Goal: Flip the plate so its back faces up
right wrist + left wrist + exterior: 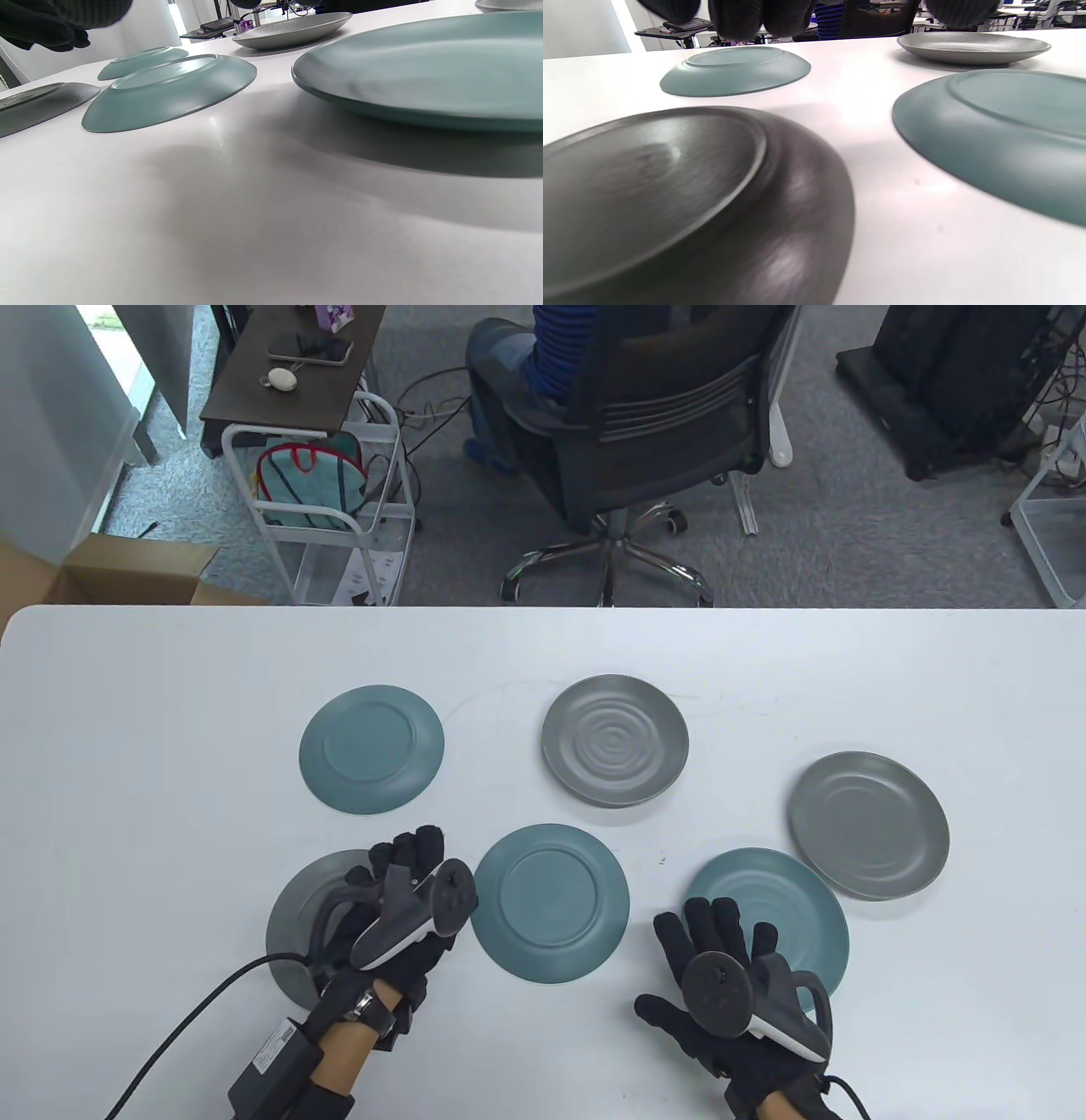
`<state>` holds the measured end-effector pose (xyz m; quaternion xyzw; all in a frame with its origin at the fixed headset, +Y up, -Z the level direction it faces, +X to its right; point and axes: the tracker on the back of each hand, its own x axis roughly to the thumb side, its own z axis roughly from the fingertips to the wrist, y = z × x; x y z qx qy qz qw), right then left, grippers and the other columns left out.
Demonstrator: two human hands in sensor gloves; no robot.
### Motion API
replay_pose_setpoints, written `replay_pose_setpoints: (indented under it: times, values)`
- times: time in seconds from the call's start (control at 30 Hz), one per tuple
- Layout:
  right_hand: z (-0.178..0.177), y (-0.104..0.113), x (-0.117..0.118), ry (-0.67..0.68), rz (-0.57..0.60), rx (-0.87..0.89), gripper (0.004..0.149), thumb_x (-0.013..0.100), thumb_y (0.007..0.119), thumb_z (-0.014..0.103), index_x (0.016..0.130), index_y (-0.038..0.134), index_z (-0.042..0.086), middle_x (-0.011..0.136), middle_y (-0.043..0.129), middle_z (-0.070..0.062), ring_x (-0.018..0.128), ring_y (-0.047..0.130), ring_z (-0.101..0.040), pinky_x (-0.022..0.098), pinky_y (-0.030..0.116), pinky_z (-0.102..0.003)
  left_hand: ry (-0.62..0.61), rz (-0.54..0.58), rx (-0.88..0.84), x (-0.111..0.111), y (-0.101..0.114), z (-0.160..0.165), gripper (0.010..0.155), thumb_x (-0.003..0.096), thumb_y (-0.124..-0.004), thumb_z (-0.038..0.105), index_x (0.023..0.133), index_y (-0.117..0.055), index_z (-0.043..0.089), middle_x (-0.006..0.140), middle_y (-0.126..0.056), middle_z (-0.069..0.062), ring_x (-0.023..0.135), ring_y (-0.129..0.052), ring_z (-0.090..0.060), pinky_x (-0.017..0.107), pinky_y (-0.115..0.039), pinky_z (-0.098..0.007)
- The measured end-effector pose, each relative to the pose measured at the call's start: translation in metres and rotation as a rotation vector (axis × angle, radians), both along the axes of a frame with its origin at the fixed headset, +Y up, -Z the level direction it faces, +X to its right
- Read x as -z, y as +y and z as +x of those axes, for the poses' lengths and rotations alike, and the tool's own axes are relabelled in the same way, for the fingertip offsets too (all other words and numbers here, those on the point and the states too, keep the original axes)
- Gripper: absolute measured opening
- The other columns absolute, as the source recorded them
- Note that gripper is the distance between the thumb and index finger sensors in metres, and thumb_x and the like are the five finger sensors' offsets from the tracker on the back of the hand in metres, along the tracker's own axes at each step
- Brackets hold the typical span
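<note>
Six plates crowd table point(127, 712) centre; bare lanes along left, far & near edges; narrow gaps btw plates.

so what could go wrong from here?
1. The right hand lies over the near edge of the face-up teal plate; a one-handed lift could slip and drop it.
2. The flipped middle teal plate and the face-up grey plate sit close by; a wide flip might clip either.
</note>
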<state>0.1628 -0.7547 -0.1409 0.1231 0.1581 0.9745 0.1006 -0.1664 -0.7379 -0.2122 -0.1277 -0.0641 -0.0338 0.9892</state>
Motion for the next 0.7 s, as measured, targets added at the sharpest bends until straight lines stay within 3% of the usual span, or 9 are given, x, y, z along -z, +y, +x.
replay_pose_setpoints:
  times: [0.37,0.7]
  values:
    - [-0.001,-0.001,0.001,-0.010,-0.007,-0.015,0.087,0.049,0.059,0.064,0.115,0.025,0.018,0.119,0.018,-0.021,0.108,0.014,-0.045,0.072,0.015,-0.071,-0.025,-0.043,0.055,-0.044,-0.022,-0.050,0.090,0.0550,-0.052,0.071,0.120,-0.020,0.017,0.122,-0.027,-0.019,0.117,-0.034,-0.049,0.077,-0.033,-0.070]
    - [-0.005,-0.006,0.005,-0.015,-0.022,-0.069,0.087,0.050,0.059,0.064,0.115,0.025,0.018,0.119,0.018,-0.021,0.108,0.014,-0.045,0.072,0.015,-0.071,-0.021,-0.037,0.031,-0.051,-0.031,-0.070,0.092,0.0554,-0.049,0.072,0.119,-0.014,0.016,0.122,-0.021,-0.020,0.118,-0.028,-0.049,0.077,-0.029,-0.072]
